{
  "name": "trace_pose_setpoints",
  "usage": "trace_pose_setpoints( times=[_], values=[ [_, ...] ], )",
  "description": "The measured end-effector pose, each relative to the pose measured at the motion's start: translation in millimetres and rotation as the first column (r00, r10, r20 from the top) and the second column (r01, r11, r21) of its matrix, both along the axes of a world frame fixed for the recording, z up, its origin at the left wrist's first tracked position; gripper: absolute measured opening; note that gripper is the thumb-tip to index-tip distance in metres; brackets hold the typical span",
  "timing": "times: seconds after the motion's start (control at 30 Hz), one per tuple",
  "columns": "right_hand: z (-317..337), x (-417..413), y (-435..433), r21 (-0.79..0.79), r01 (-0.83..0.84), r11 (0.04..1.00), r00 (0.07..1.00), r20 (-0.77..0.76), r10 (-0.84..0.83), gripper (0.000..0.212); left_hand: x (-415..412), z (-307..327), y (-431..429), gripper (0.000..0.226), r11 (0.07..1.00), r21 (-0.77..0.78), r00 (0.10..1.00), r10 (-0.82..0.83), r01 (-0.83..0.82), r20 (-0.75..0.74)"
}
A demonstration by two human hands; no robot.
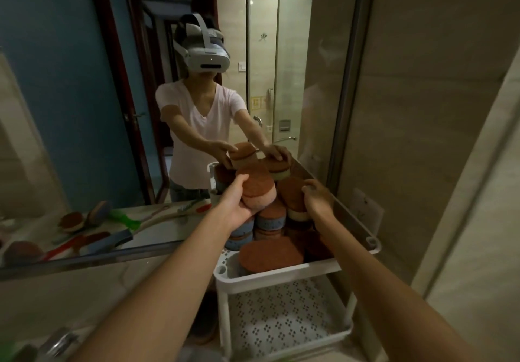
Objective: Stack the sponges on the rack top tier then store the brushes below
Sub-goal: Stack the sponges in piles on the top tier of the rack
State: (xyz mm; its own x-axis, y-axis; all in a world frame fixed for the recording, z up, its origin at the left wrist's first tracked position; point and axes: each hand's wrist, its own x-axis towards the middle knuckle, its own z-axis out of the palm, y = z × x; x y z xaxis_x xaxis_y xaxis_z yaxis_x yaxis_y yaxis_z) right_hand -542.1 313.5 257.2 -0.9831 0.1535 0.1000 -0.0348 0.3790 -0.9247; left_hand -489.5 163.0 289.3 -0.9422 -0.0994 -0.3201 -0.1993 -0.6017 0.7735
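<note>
A white rack (284,273) stands against the mirror, its top tier holding several round sponges with rust-brown tops. My left hand (235,202) grips a pink sponge (259,190) at the top of the pile, tilted. My right hand (316,197) rests over a cream-bottomed sponge (292,198) on the right stack. Blue-sided sponges (271,216) sit stacked beneath, and one flat sponge (270,254) lies at the front. The perforated lower tier (281,322) is bare. Brushes appear only as a mirror reflection (95,229) at the left.
A large mirror (84,108) fills the wall ahead and reflects a person wearing a headset. A glass shower partition (351,108) rises right of the rack. A beige stone counter (84,285) lies at the left, with a chrome tap (60,342) near the bottom edge.
</note>
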Motion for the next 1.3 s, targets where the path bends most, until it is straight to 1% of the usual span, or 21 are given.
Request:
trace_pose_setpoints(
  times=[0.1,0.2,0.27,0.33,0.43,0.5,0.63,0.7,0.77,0.8,0.83,0.87,0.9,0.93,0.97,1.0,1.07,1.13,1.23,1.27,1.3],
  values=[
    [-7,0,-1,0.115,-0.020,0.993,0.999,-0.043,0.025,0.039,0,-2,1,0.036,0.999,0.046,1.000,0.011,-0.011,-0.004],
    [-11,3,-2,0.172,-0.069,0.983,0.989,-0.117,0.090,0.044,1,-4,1,0.033,0.998,0.061,1.000,0.017,-0.017,-0.002],
    [-12,3,-2,0.248,-0.097,0.964,0.980,-0.147,0.136,0.044,1,-4,2,0.032,0.998,0.057,1.000,0.020,-0.020,0.000],
    [-15,0,0,0.330,-0.124,0.936,0.979,-0.113,0.170,0.042,1,-3,2,0.036,0.999,0.047,1.000,0.023,-0.024,0.007],
    [-16,-4,1,0.353,-0.154,0.923,0.984,-0.027,0.174,0.044,1,-2,1,0.040,0.999,0.039,1.000,0.019,-0.020,0.019],
    [-15,-5,-1,0.409,-0.157,0.899,0.985,-0.008,0.175,0.045,1,-1,-1,0.042,0.999,0.033,1.000,0.019,-0.020,0.025],
    [-8,-3,-4,0.594,-0.143,0.792,0.982,-0.013,0.188,0.041,1,0,-1,0.043,1.000,0.018,1.000,0.011,-0.011,0.030],
    [-4,-1,-5,0.656,-0.155,0.738,0.982,0.019,0.188,0.038,2,2,0,0.042,1.000,0.005,1.000,0.001,-0.001,0.027],
    [4,0,-4,0.639,-0.167,0.751,0.982,0.037,0.187,0.035,2,5,3,0.038,0.999,-0.035,1.000,0.005,-0.004,0.019],
    [8,1,-3,0.602,-0.140,0.786,0.983,-0.013,0.185,0.033,1,8,4,0.036,0.997,-0.074,1.000,0.018,-0.018,0.007],
    [12,3,-1,0.523,-0.100,0.846,0.979,-0.098,0.177,0.030,-1,11,6,0.035,0.992,-0.119,0.999,0.037,-0.038,-0.010],
    [14,7,0,0.388,-0.098,0.916,0.968,-0.176,0.178,0.028,-3,14,8,0.035,0.984,-0.165,0.998,0.055,-0.060,-0.029],
    [17,14,2,0.223,-0.159,0.962,0.951,-0.227,0.209,0.029,-6,17,11,0.036,0.975,-0.208,0.997,0.068,-0.076,-0.045],
    [21,21,3,0.092,-0.258,0.962,0.925,-0.264,0.274,0.032,-9,19,16,0.038,0.965,-0.249,0.996,0.070,-0.081,-0.053],
    [23,27,5,0.051,-0.350,0.935,0.892,-0.287,0.349,0.038,-11,21,21,0.039,0.957,-0.282,0.997,0.057,-0.069,-0.051],
    [26,31,7,0.091,-0.408,0.909,0.863,-0.285,0.416,0.043,-11,23,27,0.038,0.951,-0.307,0.999,0.032,-0.043,-0.042],
    [30,34,12,0.200,-0.434,0.879,0.845,-0.247,0.473,0.050,-12,27,40,0.036,0.942,-0.335,0.999,-0.035,0.023,-0.030],
    [35,35,21,0.202,-0.389,0.899,0.873,-0.231,0.430,0.050,-11,28,51,0.033,0.932,-0.347,0.992,-0.122,0.104,-0.028],
    [37,34,37,0.147,-0.289,0.946,0.908,-0.271,0.320,0.041,-12,27,62,0.030,0.905,-0.365,0.966,-0.252,0.216,-0.051],
    [35,33,42,0.153,-0.238,0.959,0.919,-0.283,0.273,0.039,-13,26,64,0.030,0.881,-0.414,0.960,-0.275,0.227,-0.059],
    [32,33,48,0.169,-0.181,0.969,0.932,-0.286,0.224,0.040,-14,25,66,0.033,0.828,-0.521,0.956,-0.284,0.207,-0.070]
  ],
)
